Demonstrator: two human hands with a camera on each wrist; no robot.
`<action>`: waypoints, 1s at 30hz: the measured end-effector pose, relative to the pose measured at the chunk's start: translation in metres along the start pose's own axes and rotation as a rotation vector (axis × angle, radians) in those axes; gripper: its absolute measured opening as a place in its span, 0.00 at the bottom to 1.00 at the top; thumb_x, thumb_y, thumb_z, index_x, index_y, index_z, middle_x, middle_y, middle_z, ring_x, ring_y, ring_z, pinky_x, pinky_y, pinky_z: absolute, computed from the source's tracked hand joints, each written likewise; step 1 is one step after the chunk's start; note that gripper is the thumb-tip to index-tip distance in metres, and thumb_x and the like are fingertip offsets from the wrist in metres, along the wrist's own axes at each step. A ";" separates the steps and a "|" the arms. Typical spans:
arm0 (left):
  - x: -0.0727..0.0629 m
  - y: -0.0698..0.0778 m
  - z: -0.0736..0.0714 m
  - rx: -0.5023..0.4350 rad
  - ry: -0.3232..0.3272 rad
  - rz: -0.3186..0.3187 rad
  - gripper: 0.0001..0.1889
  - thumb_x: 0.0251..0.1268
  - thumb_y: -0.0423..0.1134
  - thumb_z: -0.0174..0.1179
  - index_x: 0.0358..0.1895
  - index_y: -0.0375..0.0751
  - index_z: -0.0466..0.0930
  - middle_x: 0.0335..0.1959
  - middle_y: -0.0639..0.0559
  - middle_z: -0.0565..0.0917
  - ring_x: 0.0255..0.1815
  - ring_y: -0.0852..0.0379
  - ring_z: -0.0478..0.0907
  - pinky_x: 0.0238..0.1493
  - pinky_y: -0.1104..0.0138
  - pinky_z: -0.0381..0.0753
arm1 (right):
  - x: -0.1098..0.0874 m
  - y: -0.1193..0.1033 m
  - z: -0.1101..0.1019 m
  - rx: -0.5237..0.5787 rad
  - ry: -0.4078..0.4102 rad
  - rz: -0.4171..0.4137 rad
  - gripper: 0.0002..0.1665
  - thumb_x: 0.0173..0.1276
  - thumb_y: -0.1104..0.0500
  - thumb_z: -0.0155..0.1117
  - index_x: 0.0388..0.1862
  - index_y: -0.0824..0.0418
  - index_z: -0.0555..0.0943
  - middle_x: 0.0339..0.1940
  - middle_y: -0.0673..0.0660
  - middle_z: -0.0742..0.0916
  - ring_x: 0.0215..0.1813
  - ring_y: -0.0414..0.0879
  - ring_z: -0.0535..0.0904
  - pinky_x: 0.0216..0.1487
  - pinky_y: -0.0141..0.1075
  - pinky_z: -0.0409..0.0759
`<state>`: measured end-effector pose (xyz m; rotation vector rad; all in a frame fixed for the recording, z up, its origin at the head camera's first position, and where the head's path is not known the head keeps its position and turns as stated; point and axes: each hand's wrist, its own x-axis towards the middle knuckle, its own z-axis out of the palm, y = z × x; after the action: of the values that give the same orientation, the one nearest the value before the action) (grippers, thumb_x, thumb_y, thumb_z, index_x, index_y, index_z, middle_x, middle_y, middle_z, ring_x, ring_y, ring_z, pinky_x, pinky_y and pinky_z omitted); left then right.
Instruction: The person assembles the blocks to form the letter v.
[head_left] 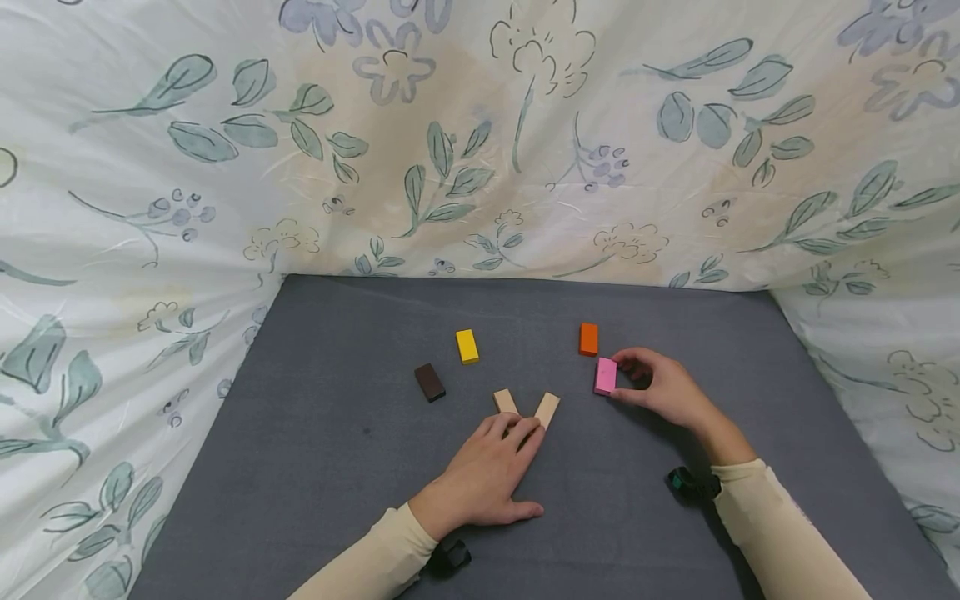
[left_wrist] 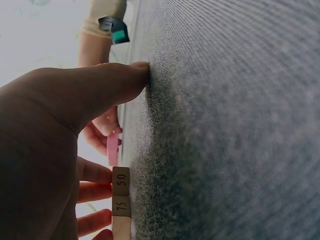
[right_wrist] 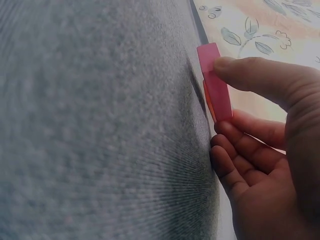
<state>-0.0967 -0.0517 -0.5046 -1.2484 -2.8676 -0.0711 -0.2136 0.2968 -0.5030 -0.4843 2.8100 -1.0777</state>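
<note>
A pink block (head_left: 605,377) is pinched between the thumb and fingertips of my right hand (head_left: 663,396). The right wrist view shows the thumb on one face of this pink block (right_wrist: 215,80), which is tilted close over the grey cloth. My left hand (head_left: 480,477) rests its extended fingers on two plain wooden blocks set in a V, one on the left (head_left: 506,400) and one on the right (head_left: 548,407), their near ends hidden under the fingers. Up close, the wooden ends (left_wrist: 120,181) read 50 and 75. The left thumb is spread out to the side.
An orange block (head_left: 588,339) lies just behind the pink one. Farther left are a yellow block (head_left: 467,347) and a dark brown block (head_left: 430,382). Grey cloth (head_left: 300,475) covers the table, with a flowered curtain (head_left: 465,150) around its back and sides.
</note>
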 end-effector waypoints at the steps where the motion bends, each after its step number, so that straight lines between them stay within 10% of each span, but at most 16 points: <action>1: 0.000 0.000 0.000 0.001 0.000 0.001 0.56 0.65 0.79 0.62 0.85 0.43 0.64 0.80 0.48 0.68 0.76 0.48 0.64 0.79 0.52 0.64 | 0.000 0.000 0.000 0.000 0.002 -0.001 0.34 0.64 0.51 0.86 0.66 0.59 0.83 0.60 0.60 0.87 0.54 0.56 0.83 0.59 0.57 0.79; 30: 0.000 0.000 0.001 0.007 0.018 -0.001 0.56 0.64 0.79 0.63 0.84 0.43 0.65 0.79 0.48 0.69 0.75 0.49 0.65 0.78 0.52 0.65 | 0.000 -0.011 0.006 -0.008 0.038 -0.027 0.34 0.62 0.52 0.88 0.63 0.61 0.84 0.54 0.59 0.88 0.51 0.55 0.83 0.55 0.54 0.81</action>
<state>-0.0968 -0.0511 -0.5053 -1.2382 -2.8505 -0.0718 -0.2091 0.2852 -0.5005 -0.5088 2.8500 -1.0920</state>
